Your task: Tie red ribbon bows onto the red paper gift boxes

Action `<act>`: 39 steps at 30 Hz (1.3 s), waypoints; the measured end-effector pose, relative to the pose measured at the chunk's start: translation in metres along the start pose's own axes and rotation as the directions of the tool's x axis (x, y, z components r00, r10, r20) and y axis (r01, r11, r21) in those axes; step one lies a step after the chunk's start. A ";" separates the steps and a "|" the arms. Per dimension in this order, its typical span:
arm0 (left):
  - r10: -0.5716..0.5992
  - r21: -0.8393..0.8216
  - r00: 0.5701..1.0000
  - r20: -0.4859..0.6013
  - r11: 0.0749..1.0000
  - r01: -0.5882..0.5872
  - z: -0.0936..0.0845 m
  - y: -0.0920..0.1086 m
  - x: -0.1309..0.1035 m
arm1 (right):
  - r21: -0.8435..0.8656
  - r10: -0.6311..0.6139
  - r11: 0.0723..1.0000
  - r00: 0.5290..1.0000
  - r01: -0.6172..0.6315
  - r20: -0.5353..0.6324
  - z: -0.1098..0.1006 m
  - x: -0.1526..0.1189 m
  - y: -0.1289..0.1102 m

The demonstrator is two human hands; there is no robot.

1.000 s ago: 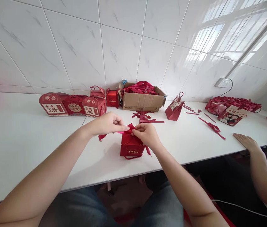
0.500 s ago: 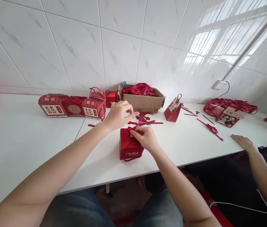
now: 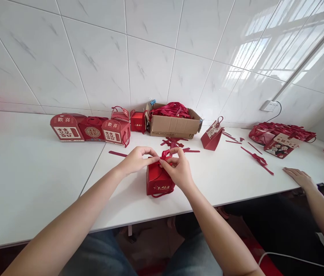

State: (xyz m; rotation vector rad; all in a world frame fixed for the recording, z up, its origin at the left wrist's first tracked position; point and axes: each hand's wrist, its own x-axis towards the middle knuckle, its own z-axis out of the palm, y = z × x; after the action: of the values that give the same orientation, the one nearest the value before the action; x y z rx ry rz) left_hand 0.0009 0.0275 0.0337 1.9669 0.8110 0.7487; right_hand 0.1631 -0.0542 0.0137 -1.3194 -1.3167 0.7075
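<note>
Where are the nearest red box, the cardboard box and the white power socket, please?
Nearest red box [image 3: 159,183], head view: front face.
Cardboard box [image 3: 173,127], head view: front wall.
White power socket [image 3: 270,106], head view: front face.

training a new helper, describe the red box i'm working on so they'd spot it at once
On the white table, find the cardboard carton of red ribbons at the back. In front of it, nearer the front edge, stands a red box with gold lettering. Unlike its neighbours, it has the left hand and right hand at its top.
</note>
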 end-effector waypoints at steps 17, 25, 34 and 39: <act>0.133 -0.123 0.990 0.046 0.984 -0.126 0.010 -0.005 -0.010 | -0.058 -0.024 0.998 1.000 0.023 -0.013 0.001 -0.002 0.002; 0.173 -0.037 0.982 -0.072 0.984 -0.176 0.016 -0.002 -0.014 | -0.081 -0.047 0.996 0.998 0.044 -0.036 0.002 -0.005 0.000; 0.163 -0.011 0.966 -0.199 0.986 -0.168 0.021 -0.001 -0.015 | -0.250 -0.233 0.947 0.967 0.202 -0.100 0.003 -0.005 0.009; 0.195 0.026 0.966 -0.172 0.981 -0.193 0.017 -0.003 -0.016 | -0.367 -0.305 0.891 0.951 0.267 -0.049 -0.004 -0.004 0.006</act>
State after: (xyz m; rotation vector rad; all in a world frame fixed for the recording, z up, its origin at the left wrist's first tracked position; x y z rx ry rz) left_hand 0.0028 0.0088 0.0202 2.0293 0.7297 1.0456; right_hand 0.1673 -0.0580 0.0082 -1.3836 -1.5618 0.1924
